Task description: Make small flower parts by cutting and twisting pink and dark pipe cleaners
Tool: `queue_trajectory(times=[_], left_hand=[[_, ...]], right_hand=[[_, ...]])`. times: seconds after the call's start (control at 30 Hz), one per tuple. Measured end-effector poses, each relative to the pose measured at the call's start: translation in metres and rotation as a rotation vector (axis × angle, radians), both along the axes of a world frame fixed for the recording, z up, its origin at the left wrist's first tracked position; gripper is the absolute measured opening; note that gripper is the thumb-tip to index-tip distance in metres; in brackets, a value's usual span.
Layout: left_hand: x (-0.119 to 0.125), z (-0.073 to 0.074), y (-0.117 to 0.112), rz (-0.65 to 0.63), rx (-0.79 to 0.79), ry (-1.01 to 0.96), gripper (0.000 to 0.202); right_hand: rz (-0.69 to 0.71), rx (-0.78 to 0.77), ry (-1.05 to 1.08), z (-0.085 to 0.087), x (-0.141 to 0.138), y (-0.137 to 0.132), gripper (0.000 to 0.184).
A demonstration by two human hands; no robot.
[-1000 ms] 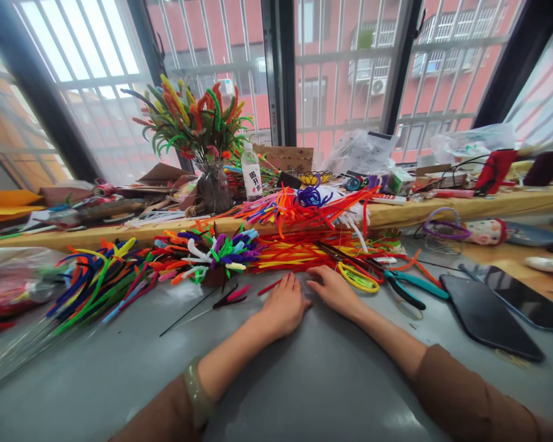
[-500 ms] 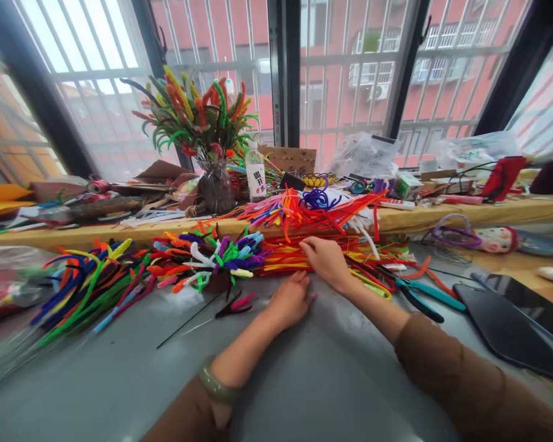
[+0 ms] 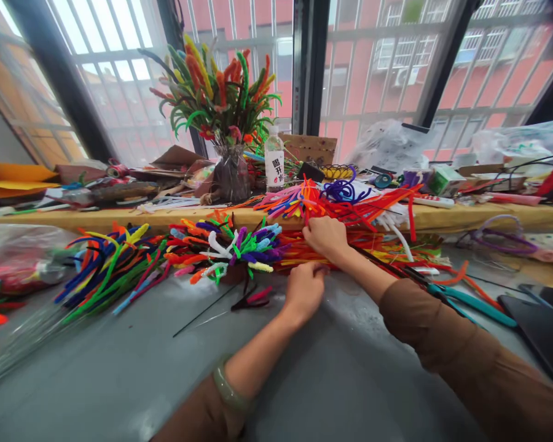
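My right hand (image 3: 325, 238) lies on the pile of red and orange pipe cleaners (image 3: 350, 242) at the far edge of the grey worktop (image 3: 120, 368), fingers curled into them; I cannot tell if this grip has closed. My left hand (image 3: 304, 290) rests just beside, its grip loose, holding nothing.

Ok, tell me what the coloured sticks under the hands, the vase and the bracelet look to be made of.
Coloured sticks: fuzzy pipe cleaners, likely chenille over wire, since they look furry and keep bends.
Vase: clear glass, probably, being see-through with glints.
Bracelet: pale green, smooth and glossy, perhaps jade or glass; the look leaves it open.
The right hand rests on the sticks, the left hand beside them.
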State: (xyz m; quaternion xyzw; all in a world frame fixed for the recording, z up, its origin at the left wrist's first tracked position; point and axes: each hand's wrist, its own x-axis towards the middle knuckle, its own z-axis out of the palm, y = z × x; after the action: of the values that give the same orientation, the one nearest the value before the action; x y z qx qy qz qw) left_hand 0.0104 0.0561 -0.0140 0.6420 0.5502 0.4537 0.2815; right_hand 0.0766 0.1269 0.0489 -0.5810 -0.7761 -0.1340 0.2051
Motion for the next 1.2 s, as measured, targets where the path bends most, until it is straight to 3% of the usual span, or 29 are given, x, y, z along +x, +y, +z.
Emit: queue_trajectory(times=[0.17,0.3,0.4,0.5,0.53,0.6,0.73,0.8,0.93,1.03,1.1,1.2], left_hand=[[-0.007,0.003,0.007,0.028,-0.114,-0.292,0.039],[-0.011,0.01,0.005,0.04,-0.157,-0.424,0.043],[-0.015,0.016,0.005,0.0,-0.157,-0.515,0.03],[-0.016,0.018,0.005,-0.045,-0.189,-0.556,0.022],[-0.016,0.017,0.005,-0.062,-0.212,-0.564,0.022],[-0.015,0.014,0.004,-0.105,-0.275,-0.575,0.024],[-0.012,0.009,0.002,-0.201,-0.419,-0.573,0.024],[-0.008,0.008,-0.002,-0.252,-0.465,-0.562,0.02],[0.005,0.006,-0.016,-0.34,-0.518,-0.511,0.015],[0.017,0.004,-0.025,-0.364,-0.52,-0.481,0.023],[0.023,0.002,-0.028,-0.316,-0.511,-0.499,0.023],[0.025,-0.002,-0.027,-0.207,-0.499,-0.565,0.011]], right_hand=[[0.035,-0.013,-0.035,-0.021,0.023,-0.052,0.03],[0.231,0.0,-0.063,-0.039,0.052,-0.094,0.022],[0.696,0.02,-0.15,-0.046,0.067,-0.118,0.016],[1.219,0.187,-0.181,-0.05,0.071,-0.142,0.028],[1.313,0.235,-0.15,-0.052,0.07,-0.15,0.033],[1.373,0.276,-0.077,-0.056,0.067,-0.162,0.038],[1.214,0.32,0.103,-0.055,0.068,-0.163,0.024],[1.072,0.24,0.357,-0.048,0.072,-0.152,0.018],[0.62,-0.266,1.193,-0.039,0.082,-0.118,0.018],[0.389,-0.688,1.754,-0.038,0.09,-0.095,0.015],[0.285,-0.866,1.983,-0.039,0.095,-0.083,0.012],[0.248,-1.002,2.109,-0.041,0.102,-0.073,0.015]])
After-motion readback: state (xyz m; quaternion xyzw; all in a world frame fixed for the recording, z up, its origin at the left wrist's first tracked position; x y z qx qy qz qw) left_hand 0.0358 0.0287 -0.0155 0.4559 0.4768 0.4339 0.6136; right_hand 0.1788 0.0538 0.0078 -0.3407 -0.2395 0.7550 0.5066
